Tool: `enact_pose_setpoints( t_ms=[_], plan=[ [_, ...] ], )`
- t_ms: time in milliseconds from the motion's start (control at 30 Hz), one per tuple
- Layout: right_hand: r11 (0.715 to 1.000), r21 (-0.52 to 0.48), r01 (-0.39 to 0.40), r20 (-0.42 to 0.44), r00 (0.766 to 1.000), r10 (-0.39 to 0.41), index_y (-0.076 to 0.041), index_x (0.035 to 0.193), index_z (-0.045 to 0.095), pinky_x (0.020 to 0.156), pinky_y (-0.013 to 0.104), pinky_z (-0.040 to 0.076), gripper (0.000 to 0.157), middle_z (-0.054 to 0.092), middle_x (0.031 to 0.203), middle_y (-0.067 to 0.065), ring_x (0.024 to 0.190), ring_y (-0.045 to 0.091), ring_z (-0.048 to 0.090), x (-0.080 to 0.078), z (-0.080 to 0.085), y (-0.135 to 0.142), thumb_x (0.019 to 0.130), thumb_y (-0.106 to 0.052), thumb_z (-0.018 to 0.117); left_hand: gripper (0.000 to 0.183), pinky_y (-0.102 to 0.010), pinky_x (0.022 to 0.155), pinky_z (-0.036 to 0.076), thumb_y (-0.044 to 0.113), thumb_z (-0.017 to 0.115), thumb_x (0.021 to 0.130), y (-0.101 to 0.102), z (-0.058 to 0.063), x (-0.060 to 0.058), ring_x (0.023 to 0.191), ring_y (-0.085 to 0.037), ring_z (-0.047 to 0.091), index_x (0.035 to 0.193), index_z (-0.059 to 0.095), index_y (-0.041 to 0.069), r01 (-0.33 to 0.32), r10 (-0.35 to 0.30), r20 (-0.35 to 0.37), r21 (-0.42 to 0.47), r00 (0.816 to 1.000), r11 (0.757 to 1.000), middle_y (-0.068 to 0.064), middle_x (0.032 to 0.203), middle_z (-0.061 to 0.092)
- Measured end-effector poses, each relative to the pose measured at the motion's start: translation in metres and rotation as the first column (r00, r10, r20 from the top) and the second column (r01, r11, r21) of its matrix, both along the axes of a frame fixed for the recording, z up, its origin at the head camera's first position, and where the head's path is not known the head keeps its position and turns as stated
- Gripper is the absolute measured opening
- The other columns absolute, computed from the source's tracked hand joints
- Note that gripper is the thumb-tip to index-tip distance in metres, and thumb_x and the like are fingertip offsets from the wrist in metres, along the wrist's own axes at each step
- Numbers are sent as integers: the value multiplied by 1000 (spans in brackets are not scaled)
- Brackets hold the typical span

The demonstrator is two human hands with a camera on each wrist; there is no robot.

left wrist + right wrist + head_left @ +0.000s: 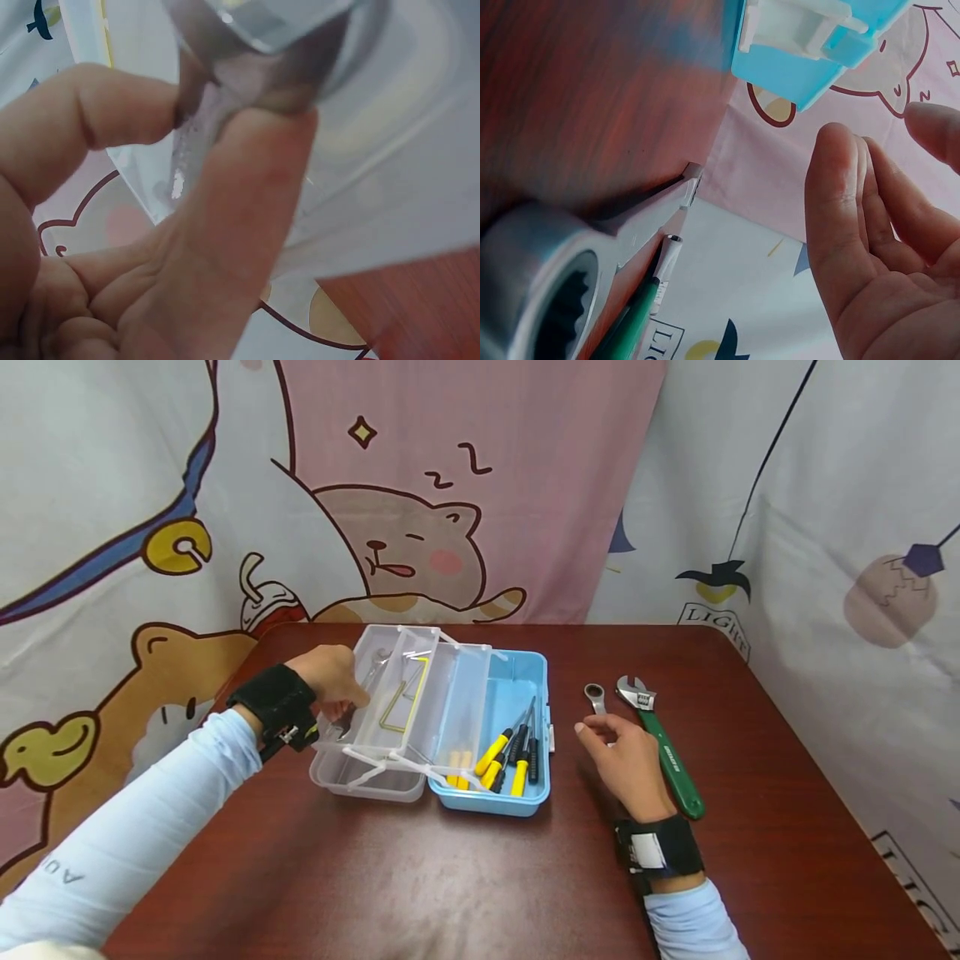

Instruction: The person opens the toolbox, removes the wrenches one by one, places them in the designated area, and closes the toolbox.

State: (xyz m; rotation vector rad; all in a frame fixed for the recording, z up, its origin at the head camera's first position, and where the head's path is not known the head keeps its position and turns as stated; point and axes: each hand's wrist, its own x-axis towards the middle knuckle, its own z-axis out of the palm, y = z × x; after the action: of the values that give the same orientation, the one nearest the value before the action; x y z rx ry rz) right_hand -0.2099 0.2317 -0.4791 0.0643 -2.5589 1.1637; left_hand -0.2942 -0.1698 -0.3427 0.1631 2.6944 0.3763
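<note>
My left hand (pixel 333 681) reaches into the raised clear tray (pixel 358 727) at the toolbox's left side. Its thumb and forefinger pinch a shiny metal wrench (pixel 262 71), blurred in the left wrist view. Part of a wrench head (pixel 381 656) shows further up that tray. On the right, my right hand (pixel 628 764) hovers over a ratchet wrench (pixel 594 693), its fingers loosely bent around nothing. The right wrist view has that wrench's ring end (pixel 547 289) large in the foreground, below the hand. An adjustable wrench (pixel 667 747) with a green handle lies just right of this hand.
The light blue toolbox (pixel 546 693) stands open, with several yellow-and-black screwdrivers (pixel 520 768) inside. Hex keys (pixel 397 702) lie in the middle clear tray. Brown tabletop (pixel 465 877) stretches in front of the box; a printed curtain (pixel 555 485) hangs behind the table.
</note>
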Motion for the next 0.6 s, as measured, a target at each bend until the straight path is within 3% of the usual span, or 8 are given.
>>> enact_pose_setpoints(
  t_ms=[267, 433, 600],
  plan=[
    [1000, -17, -4, 13, 1000, 4, 0, 119, 74, 65, 35, 54, 33, 76, 102, 15, 90, 30, 69, 0, -1, -2, 100, -27, 70, 22, -27, 55, 54, 16, 72, 89, -13, 8, 12, 54, -17, 69, 72, 75, 2, 19, -11, -90, 83, 996, 996, -5, 60, 68],
    [1000, -9, 7, 22, 1000, -7, 0, 120, 74, 64, 35, 54, 34, 76, 102, 15, 88, 30, 69, 1, 0, -1, 101, -29, 70, 20, -29, 55, 49, 18, 74, 92, -19, 19, 29, 61, -18, 69, 84, 78, 1, 36, -7, -160, 182, 987, 983, -4, 66, 71],
    [1000, -12, 3, 22, 1000, -3, 0, 120, 73, 62, 35, 53, 35, 76, 102, 15, 88, 31, 68, 1, 0, -1, 101, -29, 70, 20, -28, 57, 54, 18, 76, 93, -22, 25, 49, 65, -21, 72, 91, 73, -2, 37, 35, -240, 287, 970, 957, -5, 69, 72]
  ],
)
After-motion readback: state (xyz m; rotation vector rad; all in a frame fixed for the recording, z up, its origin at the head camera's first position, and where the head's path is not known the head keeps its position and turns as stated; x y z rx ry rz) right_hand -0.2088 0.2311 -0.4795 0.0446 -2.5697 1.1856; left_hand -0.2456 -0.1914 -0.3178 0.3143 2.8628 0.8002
